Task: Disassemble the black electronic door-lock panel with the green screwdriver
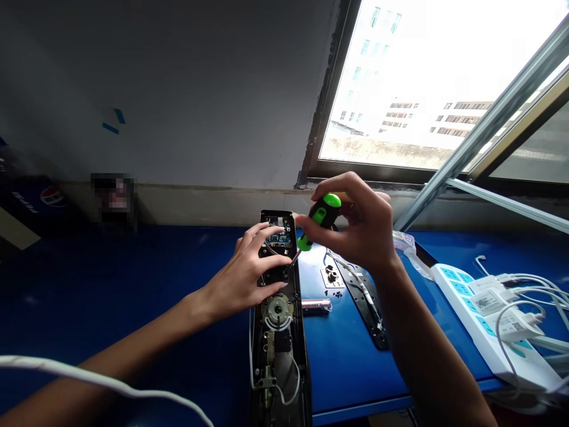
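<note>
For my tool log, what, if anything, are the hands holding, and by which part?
The right hand holds a screwdriver by its handle; the left hand lies spread over the black casing.

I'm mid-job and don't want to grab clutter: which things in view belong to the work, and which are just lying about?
Belongs:
screwdriver, held in the right hand
open black housing, under the left hand
probably the loose black plate and small dark pieces

Seemingly just lying about:
power strip
white chargers on it
plastic packaging

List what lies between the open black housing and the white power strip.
Head view: a square plate, tiny dark pieces, a pink cylinder, a black panel, a white cable and plastic packaging; the right forearm crosses above.
</note>
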The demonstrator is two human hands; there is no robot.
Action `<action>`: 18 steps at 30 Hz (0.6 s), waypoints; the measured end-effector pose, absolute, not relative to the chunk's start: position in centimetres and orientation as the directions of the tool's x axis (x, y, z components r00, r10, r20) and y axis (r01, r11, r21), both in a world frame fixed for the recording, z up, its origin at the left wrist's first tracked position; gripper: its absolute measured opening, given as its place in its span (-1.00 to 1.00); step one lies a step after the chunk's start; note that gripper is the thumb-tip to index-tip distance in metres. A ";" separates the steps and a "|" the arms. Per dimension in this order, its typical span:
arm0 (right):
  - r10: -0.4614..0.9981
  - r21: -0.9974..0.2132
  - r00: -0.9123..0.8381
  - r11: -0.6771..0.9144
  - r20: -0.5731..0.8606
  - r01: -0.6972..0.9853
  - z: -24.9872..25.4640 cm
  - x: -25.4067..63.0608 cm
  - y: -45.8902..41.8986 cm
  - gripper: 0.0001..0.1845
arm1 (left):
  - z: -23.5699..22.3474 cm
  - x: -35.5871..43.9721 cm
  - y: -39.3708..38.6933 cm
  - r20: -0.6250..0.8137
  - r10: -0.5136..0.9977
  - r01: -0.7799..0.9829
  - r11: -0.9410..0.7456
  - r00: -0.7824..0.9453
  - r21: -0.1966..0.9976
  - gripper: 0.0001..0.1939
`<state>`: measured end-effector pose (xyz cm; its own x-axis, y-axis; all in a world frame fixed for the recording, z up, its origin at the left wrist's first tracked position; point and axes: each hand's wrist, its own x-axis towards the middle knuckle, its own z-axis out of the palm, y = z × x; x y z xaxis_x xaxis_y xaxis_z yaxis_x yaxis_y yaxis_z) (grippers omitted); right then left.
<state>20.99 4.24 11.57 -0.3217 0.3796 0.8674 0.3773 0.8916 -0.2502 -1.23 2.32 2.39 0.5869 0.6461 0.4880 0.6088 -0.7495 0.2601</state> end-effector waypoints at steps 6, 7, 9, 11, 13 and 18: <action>0.374 -0.233 -0.332 0.889 0.866 0.393 11.5 20.9 4.1 -0.77 | 2.1 -1.3 2.4 0.505 0.615 0.581 -0.776 0.606 0.246 -0.77; 0.364 -0.219 -0.341 0.892 0.867 0.395 11.5 20.9 4.1 -0.77 | 2.1 -1.2 2.4 0.505 0.613 0.580 -0.777 0.608 0.245 -0.77; 0.342 -0.192 -0.354 0.899 0.871 0.394 11.5 20.9 4.0 -0.76 | 2.1 -1.2 2.5 0.507 0.614 0.582 -0.776 0.606 0.244 -0.77; 0.319 -0.166 -0.359 0.903 0.877 0.397 11.6 20.9 3.9 -0.76 | 2.0 -1.1 2.5 0.510 0.614 0.585 -0.774 0.602 0.242 -0.75; 0.306 -0.148 -0.359 0.902 0.882 0.406 11.6 20.8 3.8 -0.76 | 2.0 -1.1 2.5 0.515 0.614 0.588 -0.773 0.598 0.239 -0.74; 0.329 -0.145 -0.346 0.875 0.879 0.462 11.5 20.5 3.4 -0.75 | 1.8 -1.1 2.6 0.512 0.621 0.595 -0.767 0.594 0.240 -0.74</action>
